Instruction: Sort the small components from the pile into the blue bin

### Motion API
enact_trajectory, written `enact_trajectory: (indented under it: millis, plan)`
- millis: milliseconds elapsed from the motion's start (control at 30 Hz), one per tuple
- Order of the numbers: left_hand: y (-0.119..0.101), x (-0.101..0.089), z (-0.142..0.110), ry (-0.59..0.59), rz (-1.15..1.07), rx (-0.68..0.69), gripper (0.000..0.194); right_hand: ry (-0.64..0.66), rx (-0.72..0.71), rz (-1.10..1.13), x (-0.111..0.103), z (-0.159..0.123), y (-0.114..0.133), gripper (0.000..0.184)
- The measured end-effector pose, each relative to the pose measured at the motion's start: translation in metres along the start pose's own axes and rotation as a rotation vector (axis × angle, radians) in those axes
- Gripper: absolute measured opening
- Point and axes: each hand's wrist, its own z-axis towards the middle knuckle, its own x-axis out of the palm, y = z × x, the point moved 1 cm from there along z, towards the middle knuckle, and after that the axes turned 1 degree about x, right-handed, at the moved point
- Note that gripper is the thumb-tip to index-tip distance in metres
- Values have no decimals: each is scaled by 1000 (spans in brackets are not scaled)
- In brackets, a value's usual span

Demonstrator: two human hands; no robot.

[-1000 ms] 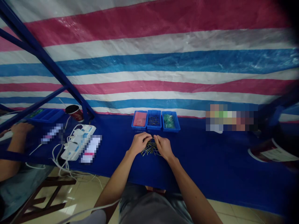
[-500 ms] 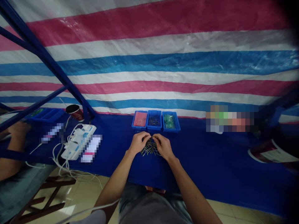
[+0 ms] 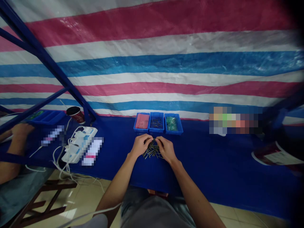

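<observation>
A loose pile of thin, dark metal pieces like small rods or screws (image 3: 152, 152) lies on the blue tabletop between my hands. My left hand (image 3: 141, 145) is closed at the pile's upper left, thumb and forefinger pinched together. Opposite it, my right hand (image 3: 166, 147) pinches too, and the fingertips of both hands almost meet. One of the thin metal pieces (image 3: 154, 139) appears to span the gap between them; its details are too small to make out. Just beyond stand three small blue bins, with pink bags (image 3: 142, 121), dark metal pieces (image 3: 156, 123) and green bags (image 3: 172, 123).
To the left lie a white power strip (image 3: 79, 144) with tangled cables, a blurred-out phone (image 3: 92, 152) and a dark cup (image 3: 76, 114). A co-worker's hand (image 3: 22, 131) is beyond the blue frame (image 3: 51, 68). On the right sits a red-and-white cup (image 3: 276, 155).
My hands hold nearly the same pose over the pile. At the far left, the co-worker's hand has shifted slightly to the right.
</observation>
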Motion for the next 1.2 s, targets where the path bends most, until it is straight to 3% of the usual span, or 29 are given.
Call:
enact_trajectory:
  millis: [267, 467, 700, 1000, 1200]
  plan:
    - [1, 1, -1, -6, -1, 10, 23, 12, 22, -95, 1, 0, -1, 40]
    - [2, 3, -1, 1, -6, 24, 22, 16, 58, -34, 0, 1, -2, 49]
    - [0, 0, -1, -19, -13, 15, 23, -14, 56, 77, -7, 2, 8, 38]
    - [1, -2, -1, -60, 1, -20, 25, -131, 29, 175, -7, 3, 3, 23]
    - [9, -9, 0, -191, 5, -108, 25, -367, -17, 91, -27, 11, 17, 19]
